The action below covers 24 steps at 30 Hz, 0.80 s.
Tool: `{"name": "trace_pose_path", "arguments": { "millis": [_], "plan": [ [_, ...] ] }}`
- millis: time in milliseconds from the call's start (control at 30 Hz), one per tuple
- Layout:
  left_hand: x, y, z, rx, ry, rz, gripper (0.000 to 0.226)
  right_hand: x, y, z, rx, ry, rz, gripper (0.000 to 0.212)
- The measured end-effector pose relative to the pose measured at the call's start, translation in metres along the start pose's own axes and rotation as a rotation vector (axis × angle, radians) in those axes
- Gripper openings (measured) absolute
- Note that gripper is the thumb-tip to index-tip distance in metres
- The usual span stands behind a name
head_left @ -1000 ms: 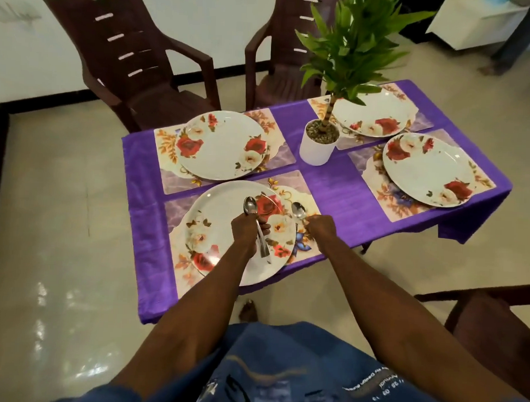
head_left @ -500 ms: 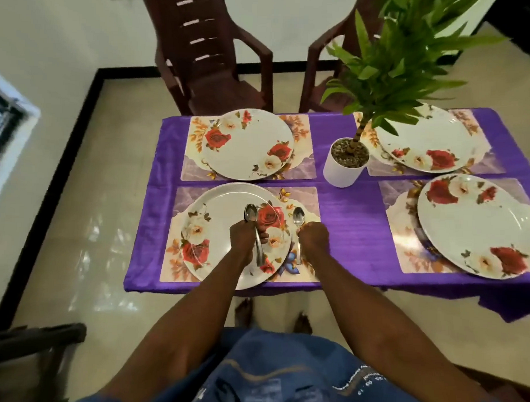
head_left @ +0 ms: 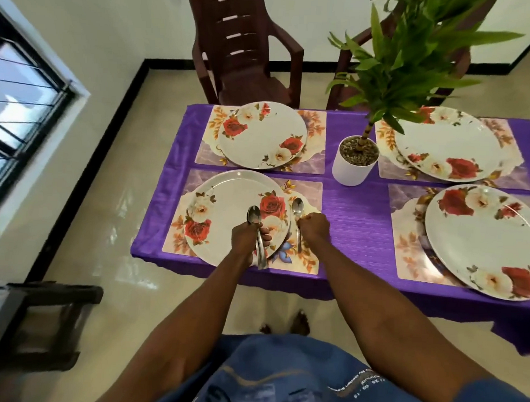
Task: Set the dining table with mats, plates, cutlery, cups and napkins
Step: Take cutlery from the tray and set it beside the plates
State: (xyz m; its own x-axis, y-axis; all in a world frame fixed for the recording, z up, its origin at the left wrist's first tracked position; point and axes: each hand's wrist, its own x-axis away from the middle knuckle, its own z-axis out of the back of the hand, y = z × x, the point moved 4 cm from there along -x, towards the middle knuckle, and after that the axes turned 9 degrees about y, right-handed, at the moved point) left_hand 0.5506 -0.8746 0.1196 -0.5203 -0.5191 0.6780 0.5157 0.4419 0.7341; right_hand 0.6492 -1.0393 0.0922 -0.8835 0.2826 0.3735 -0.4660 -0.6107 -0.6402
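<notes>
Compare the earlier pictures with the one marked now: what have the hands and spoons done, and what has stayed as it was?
Little has changed. The right hand keeps its grip on the single spoon on the mat beside the near-left plate; it looks a touch lower, not released. The left hand still holds its bunch of spoons over that plate. All four plates, their mats and the potted plant stayed put; only the camera swung.
</notes>
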Motion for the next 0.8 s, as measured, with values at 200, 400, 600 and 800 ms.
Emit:
{"name": "trace_pose_path", "arguments": {
  "millis": [200, 400, 600, 800],
  "plan": [
    [0.010, -0.001, -0.009, -0.021, -0.143, 0.071, 0.018, 0.024, 0.010, 0.014, -0.207, 0.113, -0.020, 0.013],
    [0.024, -0.018, -0.029, -0.041, -0.298, 0.207, 0.017, 0.044, 0.034, 0.028, -0.370, 0.038, -0.091, 0.011],
    [0.041, -0.037, -0.072, -0.152, -0.297, 0.141, 0.010, 0.062, 0.064, 0.058, -0.547, -0.139, -0.159, 0.010],
    [0.073, -0.050, -0.122, -0.246, -0.327, 0.011, 0.010, 0.057, 0.097, 0.105, -0.553, -0.131, -0.108, 0.018]
  ]
}}
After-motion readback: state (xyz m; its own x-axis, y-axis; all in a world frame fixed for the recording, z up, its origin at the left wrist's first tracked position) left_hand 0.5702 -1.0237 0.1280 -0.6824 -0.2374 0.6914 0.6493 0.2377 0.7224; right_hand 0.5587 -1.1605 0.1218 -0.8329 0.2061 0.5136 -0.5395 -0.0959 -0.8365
